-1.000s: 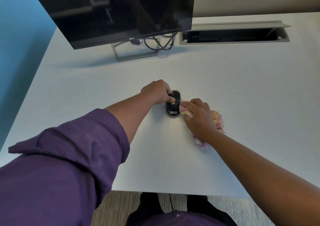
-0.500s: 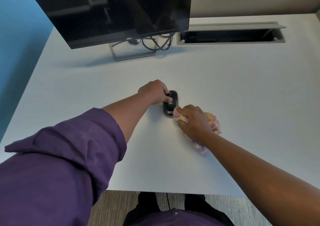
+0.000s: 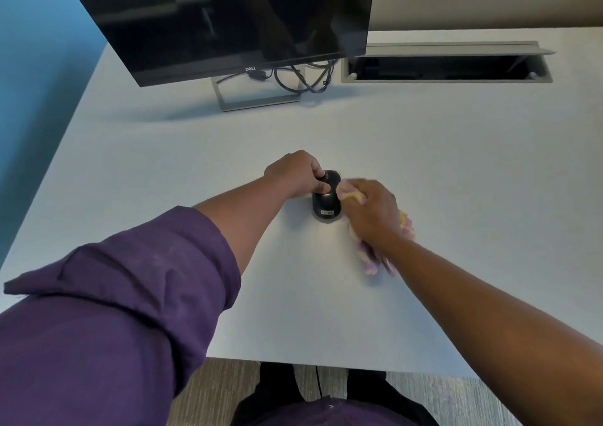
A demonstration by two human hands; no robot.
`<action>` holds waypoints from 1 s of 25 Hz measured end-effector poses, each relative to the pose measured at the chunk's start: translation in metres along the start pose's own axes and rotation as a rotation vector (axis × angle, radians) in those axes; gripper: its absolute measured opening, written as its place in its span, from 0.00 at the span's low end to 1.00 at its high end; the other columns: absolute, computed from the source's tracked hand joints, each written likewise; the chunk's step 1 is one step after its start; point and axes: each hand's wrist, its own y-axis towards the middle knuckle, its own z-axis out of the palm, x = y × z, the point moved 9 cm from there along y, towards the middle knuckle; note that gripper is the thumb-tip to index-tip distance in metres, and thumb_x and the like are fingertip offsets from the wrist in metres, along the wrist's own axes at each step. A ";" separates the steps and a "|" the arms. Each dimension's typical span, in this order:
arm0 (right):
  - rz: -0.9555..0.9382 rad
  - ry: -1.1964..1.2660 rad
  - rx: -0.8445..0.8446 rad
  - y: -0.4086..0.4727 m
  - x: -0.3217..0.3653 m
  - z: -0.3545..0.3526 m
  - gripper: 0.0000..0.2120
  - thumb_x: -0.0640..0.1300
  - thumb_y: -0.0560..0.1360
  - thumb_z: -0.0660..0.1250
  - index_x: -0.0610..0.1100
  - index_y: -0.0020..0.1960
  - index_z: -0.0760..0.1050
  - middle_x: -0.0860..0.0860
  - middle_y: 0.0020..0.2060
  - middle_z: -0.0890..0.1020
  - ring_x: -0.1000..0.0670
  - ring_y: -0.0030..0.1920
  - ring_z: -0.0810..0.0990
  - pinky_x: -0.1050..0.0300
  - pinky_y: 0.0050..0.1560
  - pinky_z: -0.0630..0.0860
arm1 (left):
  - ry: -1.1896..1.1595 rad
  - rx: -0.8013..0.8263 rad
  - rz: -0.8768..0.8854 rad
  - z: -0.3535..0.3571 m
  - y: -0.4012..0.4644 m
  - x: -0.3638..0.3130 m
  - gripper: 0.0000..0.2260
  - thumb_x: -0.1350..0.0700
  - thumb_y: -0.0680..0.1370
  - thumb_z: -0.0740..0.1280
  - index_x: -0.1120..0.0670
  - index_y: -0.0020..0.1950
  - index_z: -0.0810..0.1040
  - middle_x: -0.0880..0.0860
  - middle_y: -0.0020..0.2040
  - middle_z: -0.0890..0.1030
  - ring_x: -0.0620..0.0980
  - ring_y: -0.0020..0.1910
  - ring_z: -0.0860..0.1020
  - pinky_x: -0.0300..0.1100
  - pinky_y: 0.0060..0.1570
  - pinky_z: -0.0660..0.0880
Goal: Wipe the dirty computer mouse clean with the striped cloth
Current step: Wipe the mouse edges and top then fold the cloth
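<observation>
A black computer mouse [image 3: 327,201] with a small label on its near end sits on the white desk [image 3: 456,171], near the middle. My left hand [image 3: 293,172] grips its left side and far end, thumb on top. My right hand [image 3: 370,211] is bunched around a pink, yellow and purple striped cloth [image 3: 372,256] and presses a fold of it against the mouse's right side. Most of the cloth is hidden under my right hand; its tail trails on the desk behind my wrist.
A dark monitor [image 3: 235,17] on a metal stand [image 3: 257,97] stands at the back left, with black cables [image 3: 303,78] looped behind it. An open cable tray [image 3: 447,68] is set into the desk at the back right. The desk's near edge lies just below my forearms.
My right hand with the cloth has slid forward along the mouse's right side, from its near end toward its far end. My left hand still holds the mouse in place.
</observation>
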 end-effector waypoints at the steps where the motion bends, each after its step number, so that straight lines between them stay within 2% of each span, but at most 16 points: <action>1: 0.018 0.019 -0.012 0.014 0.007 -0.003 0.12 0.49 0.71 0.64 0.56 0.52 0.81 0.56 0.47 0.84 0.48 0.49 0.79 0.52 0.48 0.75 | -0.002 -0.001 -0.002 0.000 0.000 0.001 0.18 0.41 0.69 0.78 0.43 0.56 0.83 0.43 0.51 0.80 0.48 0.52 0.78 0.41 0.44 0.68; 3: 0.005 -0.078 0.073 0.040 0.024 0.003 0.08 0.49 0.69 0.62 0.56 0.45 0.79 0.55 0.43 0.83 0.46 0.48 0.80 0.50 0.47 0.76 | 0.006 -0.006 -0.005 0.001 0.002 0.001 0.16 0.41 0.68 0.78 0.42 0.53 0.83 0.42 0.48 0.80 0.48 0.50 0.78 0.41 0.41 0.67; 5: 0.016 -0.228 0.214 0.055 0.031 0.017 0.06 0.49 0.70 0.62 0.56 0.39 0.77 0.55 0.42 0.83 0.43 0.50 0.80 0.48 0.51 0.76 | 0.010 -0.007 -0.004 0.001 0.000 0.002 0.13 0.41 0.68 0.78 0.42 0.49 0.83 0.41 0.43 0.80 0.48 0.47 0.79 0.40 0.38 0.67; 8: 0.081 -0.273 0.286 0.066 0.032 0.023 0.08 0.49 0.75 0.63 0.58 0.47 0.81 0.54 0.50 0.84 0.44 0.55 0.79 0.44 0.61 0.74 | 0.006 -0.016 -0.001 0.001 -0.001 0.003 0.12 0.41 0.68 0.78 0.43 0.49 0.84 0.40 0.41 0.80 0.48 0.46 0.80 0.39 0.37 0.68; 11: 0.055 -0.289 0.275 0.066 0.030 0.020 0.11 0.48 0.76 0.64 0.57 0.52 0.83 0.52 0.52 0.84 0.43 0.56 0.78 0.43 0.63 0.73 | 0.022 -0.023 -0.014 0.001 -0.002 0.001 0.12 0.41 0.68 0.78 0.43 0.48 0.85 0.42 0.43 0.82 0.48 0.46 0.80 0.39 0.37 0.68; 14: 0.027 -0.274 0.274 0.060 0.029 0.019 0.11 0.47 0.76 0.64 0.57 0.52 0.84 0.53 0.50 0.85 0.44 0.55 0.79 0.43 0.61 0.75 | 0.017 -0.020 -0.014 0.001 0.000 0.002 0.12 0.41 0.68 0.78 0.43 0.48 0.85 0.43 0.45 0.83 0.48 0.46 0.80 0.38 0.38 0.69; 18: 0.016 -0.308 0.290 0.066 0.037 0.022 0.08 0.47 0.75 0.64 0.56 0.43 0.81 0.55 0.44 0.84 0.43 0.53 0.78 0.46 0.56 0.74 | 0.022 -0.007 -0.008 0.002 -0.001 0.002 0.12 0.41 0.68 0.77 0.42 0.48 0.85 0.42 0.43 0.81 0.48 0.47 0.79 0.39 0.37 0.68; 20: 0.041 -0.277 0.260 0.062 0.032 0.019 0.09 0.46 0.74 0.63 0.55 0.43 0.81 0.54 0.44 0.84 0.43 0.51 0.79 0.46 0.55 0.75 | 0.014 -0.013 -0.009 0.002 0.000 0.003 0.12 0.40 0.68 0.78 0.43 0.48 0.84 0.41 0.43 0.81 0.48 0.47 0.79 0.39 0.37 0.68; 23: 0.023 -0.178 0.210 0.044 0.019 0.016 0.08 0.43 0.73 0.63 0.51 0.42 0.80 0.52 0.38 0.83 0.42 0.46 0.80 0.47 0.46 0.76 | -0.009 -0.021 -0.008 0.002 0.000 0.004 0.12 0.40 0.68 0.78 0.40 0.49 0.83 0.41 0.47 0.80 0.48 0.50 0.78 0.41 0.41 0.67; 25: 0.006 -0.161 0.181 0.032 0.010 0.016 0.06 0.43 0.73 0.63 0.50 0.38 0.75 0.51 0.37 0.81 0.42 0.43 0.79 0.50 0.40 0.72 | -0.027 -0.018 -0.008 0.002 0.000 0.006 0.14 0.41 0.69 0.78 0.40 0.52 0.83 0.42 0.49 0.80 0.48 0.52 0.78 0.41 0.44 0.68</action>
